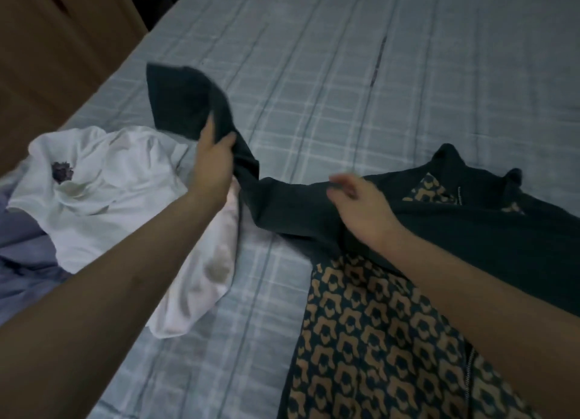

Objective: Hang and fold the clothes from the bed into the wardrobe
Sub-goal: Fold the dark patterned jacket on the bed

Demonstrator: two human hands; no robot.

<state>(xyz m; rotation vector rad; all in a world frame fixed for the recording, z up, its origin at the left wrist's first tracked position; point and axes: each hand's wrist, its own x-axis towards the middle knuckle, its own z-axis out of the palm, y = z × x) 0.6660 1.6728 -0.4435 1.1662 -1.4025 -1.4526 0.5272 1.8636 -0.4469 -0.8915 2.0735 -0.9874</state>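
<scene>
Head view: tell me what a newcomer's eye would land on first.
The dark jacket with its tan patterned lining lies spread at right, one sleeve pulled up by the left hand near the middle of the bed. The right hand rests on the jacket's shoulder, fingers loose. At left, a crumpled white garment stands out brightly against the checked sheet.

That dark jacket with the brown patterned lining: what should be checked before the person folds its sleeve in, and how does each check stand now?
1. Left hand has a firm grip on the sleeve end: ok.
2. Right hand pins the shoulder: cannot tell, fingers blurred.
3. Dark jacket with brown patterned lining lies flat: not ok, one front panel is turned back.
4. Crumpled white garment is clear of the sleeve: not ok, they touch.
5. Checked blue bedsheet has free room: ok.
</scene>
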